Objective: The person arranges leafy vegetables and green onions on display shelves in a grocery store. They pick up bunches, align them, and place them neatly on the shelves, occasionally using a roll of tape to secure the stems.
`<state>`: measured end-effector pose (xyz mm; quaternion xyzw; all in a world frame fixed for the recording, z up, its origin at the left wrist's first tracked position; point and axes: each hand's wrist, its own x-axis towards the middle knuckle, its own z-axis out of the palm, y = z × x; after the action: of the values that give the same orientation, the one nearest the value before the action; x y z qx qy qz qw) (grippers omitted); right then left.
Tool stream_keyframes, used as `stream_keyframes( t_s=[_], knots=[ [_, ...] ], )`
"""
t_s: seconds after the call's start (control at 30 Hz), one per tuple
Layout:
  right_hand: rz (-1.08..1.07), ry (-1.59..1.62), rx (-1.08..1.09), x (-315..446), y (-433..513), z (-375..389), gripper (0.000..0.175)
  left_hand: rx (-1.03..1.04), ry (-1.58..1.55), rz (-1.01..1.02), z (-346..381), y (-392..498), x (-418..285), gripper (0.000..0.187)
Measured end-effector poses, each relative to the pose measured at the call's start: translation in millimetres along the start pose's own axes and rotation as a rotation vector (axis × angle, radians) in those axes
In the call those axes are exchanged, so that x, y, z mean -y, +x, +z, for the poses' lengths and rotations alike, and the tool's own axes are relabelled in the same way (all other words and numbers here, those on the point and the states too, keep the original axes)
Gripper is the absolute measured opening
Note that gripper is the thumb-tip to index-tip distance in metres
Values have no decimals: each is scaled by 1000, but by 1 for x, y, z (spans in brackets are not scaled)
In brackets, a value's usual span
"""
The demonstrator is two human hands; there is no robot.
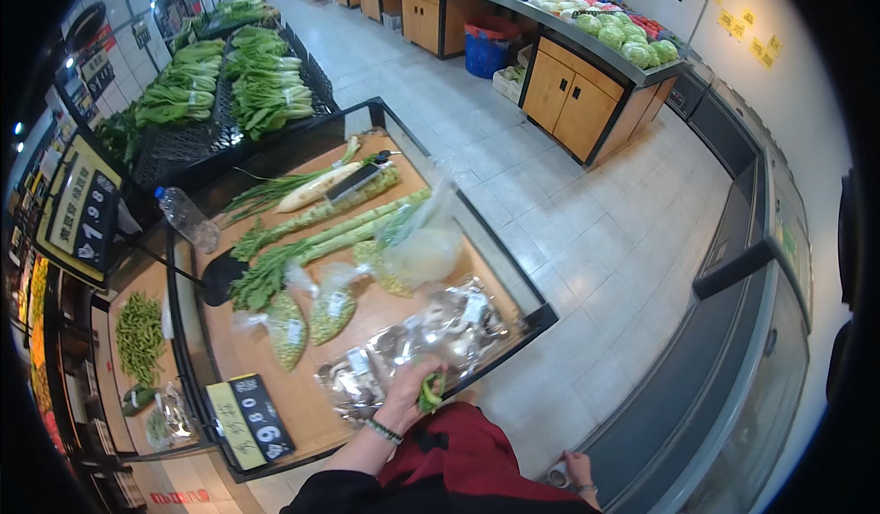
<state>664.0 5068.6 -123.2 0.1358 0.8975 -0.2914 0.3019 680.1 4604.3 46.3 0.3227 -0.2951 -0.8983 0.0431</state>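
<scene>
My left hand [412, 383], with a beaded bracelet at the wrist, is closed around a small green leafy vegetable piece [432, 392] above the display table's front edge. Under and beyond it lie clear bags of mushrooms [474, 318]. My right hand [579, 469] hangs low at my right side and grips a small pale roll [558, 474], which looks like tape. Further in on the wooden display table [302, 404] are bags of shelled green beans or peas [333, 311], a clear plastic bag [426, 246], green stalks [344, 232] and a white radish [320, 185].
A black-framed price sign [251, 421] stands at the near left corner. An empty plastic bottle [187, 218] lies by the far left rim. Leafy greens [268, 81] fill crates beyond. Across the tiled aisle [550, 239] stand wooden cabinets [570, 95]; a refrigerated case [729, 376] lines the right.
</scene>
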Motion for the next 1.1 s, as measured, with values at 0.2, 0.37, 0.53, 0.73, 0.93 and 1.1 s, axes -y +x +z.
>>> stream_keyframes(
  t_s=[0.2, 0.37, 0.53, 0.73, 0.93, 1.1],
  knots=[
    [205, -52, 95, -28, 66, -79, 33, 215, -60, -134, 150, 96, 23, 16],
    [232, -121, 155, -5, 171, -141, 33, 285, -130, -108, 244, 178, 35, 15],
    [42, -349, 244, 17, 345, -226, 33, 101, -272, 109, 287, 255, 37, 16],
    [-617, -899, 72, 176, 585, -330, 34, -241, -470, 322, 307, 284, 35, 22],
    [-550, -351, 108, 484, 700, -306, 32, -526, -664, 549, 302, 351, 0, 18],
    [-686, -522, 321, 598, 736, -266, 34, -540, -685, 618, 322, 463, -96, 17]
  ],
)
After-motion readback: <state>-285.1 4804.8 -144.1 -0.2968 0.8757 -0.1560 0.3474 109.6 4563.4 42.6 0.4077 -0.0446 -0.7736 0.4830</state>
